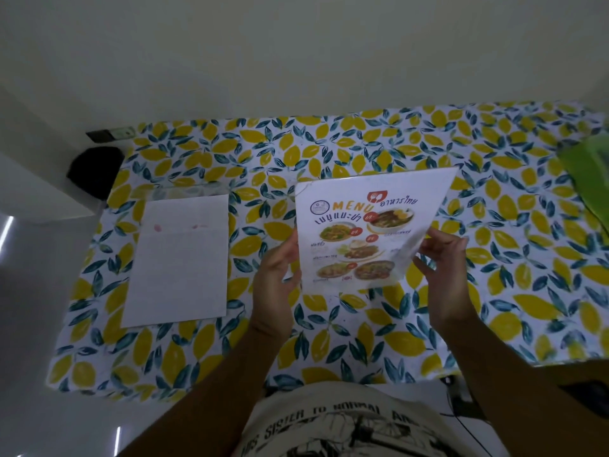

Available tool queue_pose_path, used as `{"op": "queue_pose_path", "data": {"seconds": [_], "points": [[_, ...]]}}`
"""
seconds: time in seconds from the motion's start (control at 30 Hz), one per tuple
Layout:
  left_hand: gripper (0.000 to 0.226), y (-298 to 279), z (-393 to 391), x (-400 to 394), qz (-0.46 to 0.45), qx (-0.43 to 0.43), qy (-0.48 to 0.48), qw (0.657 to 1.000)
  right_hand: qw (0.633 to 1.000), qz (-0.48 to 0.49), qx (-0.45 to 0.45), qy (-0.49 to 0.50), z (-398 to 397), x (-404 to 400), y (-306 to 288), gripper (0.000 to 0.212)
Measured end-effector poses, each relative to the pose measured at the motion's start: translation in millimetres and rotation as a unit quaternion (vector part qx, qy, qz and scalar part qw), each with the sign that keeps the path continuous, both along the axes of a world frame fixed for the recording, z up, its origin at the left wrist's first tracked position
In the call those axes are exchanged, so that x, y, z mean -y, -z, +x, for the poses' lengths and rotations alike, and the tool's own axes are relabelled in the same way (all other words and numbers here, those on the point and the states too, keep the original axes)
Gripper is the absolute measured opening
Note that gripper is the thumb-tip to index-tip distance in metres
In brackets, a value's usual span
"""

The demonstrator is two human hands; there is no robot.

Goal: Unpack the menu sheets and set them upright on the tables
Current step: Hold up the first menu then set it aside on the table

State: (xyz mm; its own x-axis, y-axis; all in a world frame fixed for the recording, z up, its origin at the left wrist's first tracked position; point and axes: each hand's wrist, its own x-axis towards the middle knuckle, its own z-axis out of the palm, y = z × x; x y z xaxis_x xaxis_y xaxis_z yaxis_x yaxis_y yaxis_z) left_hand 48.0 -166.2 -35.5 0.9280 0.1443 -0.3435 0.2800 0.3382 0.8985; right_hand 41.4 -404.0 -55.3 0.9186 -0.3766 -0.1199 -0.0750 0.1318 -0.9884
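A printed menu sheet (365, 225) with food photos and the word MENU is held tilted above the table, its face toward me. My left hand (280, 275) grips its left edge. My right hand (438, 258) holds its lower right edge, where a clear film or sleeve seems to lift off the sheet. A second white sheet (179, 258) lies flat and face down on the left of the table, with a clear plastic piece at its far edge.
The table (494, 291) wears a lemon-and-leaf patterned cloth and stands against a pale wall. Something green (590, 179) lies at the right edge. A dark round object (95, 173) sits beyond the table's left far corner. A cable trails on the floor, lower right.
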Motion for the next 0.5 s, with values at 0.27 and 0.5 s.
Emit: {"op": "queue_pose_path", "data": {"seconds": [0.27, 0.5], "points": [[0.039, -6.1, -8.0, -5.4, 0.06, 0.063, 0.005, 0.996, 0.999, -0.024, 0.006, -0.048, -1.6, 0.2, 9.5, 0.069], [0.037, -5.0, -9.2, -3.9, 0.041, 0.058, 0.009, 0.997, 0.998, -0.027, 0.026, -0.06, -1.8, 2.0, 9.3, 0.07]]}}
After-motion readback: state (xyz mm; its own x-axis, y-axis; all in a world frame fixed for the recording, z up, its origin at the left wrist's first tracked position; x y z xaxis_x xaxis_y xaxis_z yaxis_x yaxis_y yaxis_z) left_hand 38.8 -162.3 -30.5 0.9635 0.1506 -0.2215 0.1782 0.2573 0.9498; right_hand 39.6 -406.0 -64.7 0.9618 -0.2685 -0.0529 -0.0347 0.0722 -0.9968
